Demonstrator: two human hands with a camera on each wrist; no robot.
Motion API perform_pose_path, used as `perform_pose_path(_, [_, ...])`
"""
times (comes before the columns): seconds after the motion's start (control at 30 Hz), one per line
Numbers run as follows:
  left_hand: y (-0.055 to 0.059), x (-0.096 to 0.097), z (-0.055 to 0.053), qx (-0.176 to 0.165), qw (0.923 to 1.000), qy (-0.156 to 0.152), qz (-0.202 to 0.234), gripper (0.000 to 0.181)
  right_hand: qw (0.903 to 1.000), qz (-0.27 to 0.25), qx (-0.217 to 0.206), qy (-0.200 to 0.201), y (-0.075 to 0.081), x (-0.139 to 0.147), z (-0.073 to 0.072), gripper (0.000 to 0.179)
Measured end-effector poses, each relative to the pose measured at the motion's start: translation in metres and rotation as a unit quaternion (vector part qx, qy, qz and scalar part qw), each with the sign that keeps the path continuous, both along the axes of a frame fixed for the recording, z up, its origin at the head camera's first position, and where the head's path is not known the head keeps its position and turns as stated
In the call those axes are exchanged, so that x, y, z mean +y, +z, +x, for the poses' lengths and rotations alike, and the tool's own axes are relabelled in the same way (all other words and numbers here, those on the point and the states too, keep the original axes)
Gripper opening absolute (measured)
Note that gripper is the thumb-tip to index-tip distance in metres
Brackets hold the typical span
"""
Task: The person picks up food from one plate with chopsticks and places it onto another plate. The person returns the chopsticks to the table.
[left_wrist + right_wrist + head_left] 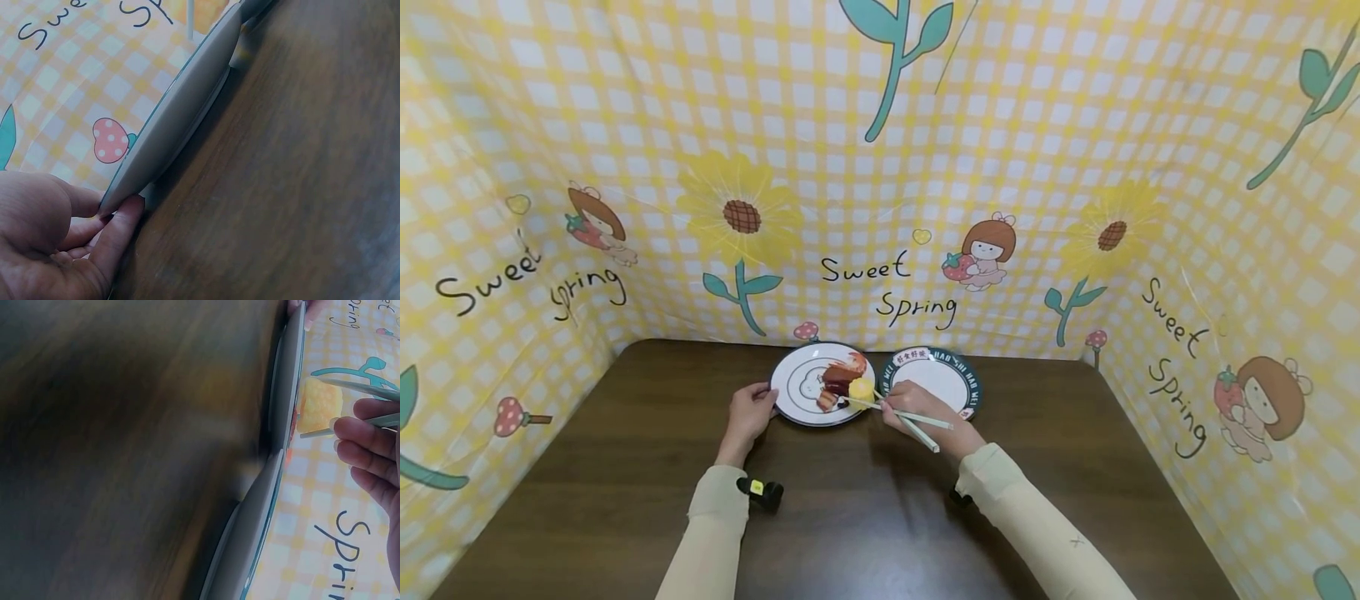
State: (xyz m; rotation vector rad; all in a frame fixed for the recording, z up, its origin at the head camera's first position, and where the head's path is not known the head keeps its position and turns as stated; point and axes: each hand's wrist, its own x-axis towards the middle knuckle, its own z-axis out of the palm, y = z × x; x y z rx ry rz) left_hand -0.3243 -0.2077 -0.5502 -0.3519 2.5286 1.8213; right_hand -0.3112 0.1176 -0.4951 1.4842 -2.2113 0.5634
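Note:
My left hand (751,418) pinches the left rim of a white plate (789,367), thumb above and fingers beneath, as the left wrist view shows. Green chopsticks (921,417) are in my right hand (931,407). Between their tips is a yellow chunk of corn (320,405), over the plate's right side in the head view. Beside the corn, the plate bears a striped slice of bacon (827,401), a dark red piece (837,387) and an orange-red piece like a shrimp (855,363).
A second plate (973,385) with a green lettered rim stands close on the right, partly hidden by my right hand. Both plates are near the back edge of the brown wooden table (850,517). A yellow checked cloth (865,192) rises behind and on both sides.

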Motion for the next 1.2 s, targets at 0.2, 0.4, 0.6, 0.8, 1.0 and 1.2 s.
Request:
perform_pose_path(0.2, [0.0,0.0,0.0,-0.002,1.0,-0.003,0.006,0.049,0.9994,0.021,-0.02,-0.019,-0.005,-0.002,-0.002,0.029])
perform_pose_path(0.4, [-0.001,-0.001,0.001,-0.004,1.0,-0.002,0.006,0.05,0.9981,0.039,-0.036,-0.03,-0.002,-0.006,-0.001,0.03])
perform_pose_path(0.6, [-0.001,-0.002,0.001,-0.006,1.0,0.0,0.006,0.05,0.9963,0.05,-0.053,-0.045,0.004,-0.012,0.003,0.032])
perform_pose_path(0.8, [-0.001,-0.002,0.001,-0.001,1.0,0.001,0.007,0.05,0.9967,0.036,-0.058,-0.043,0.007,-0.017,0.005,0.034])
perform_pose_path(1.0, [0.001,0.0,0.0,-0.002,0.9999,0.004,0.01,0.049,0.9939,0.053,-0.076,-0.06,0.007,-0.02,0.002,0.033])
perform_pose_path(1.2, [0.0,0.0,0.001,-0.005,0.9999,0.003,0.011,0.05,0.9907,0.07,-0.088,-0.077,0.002,-0.026,-0.004,0.031])
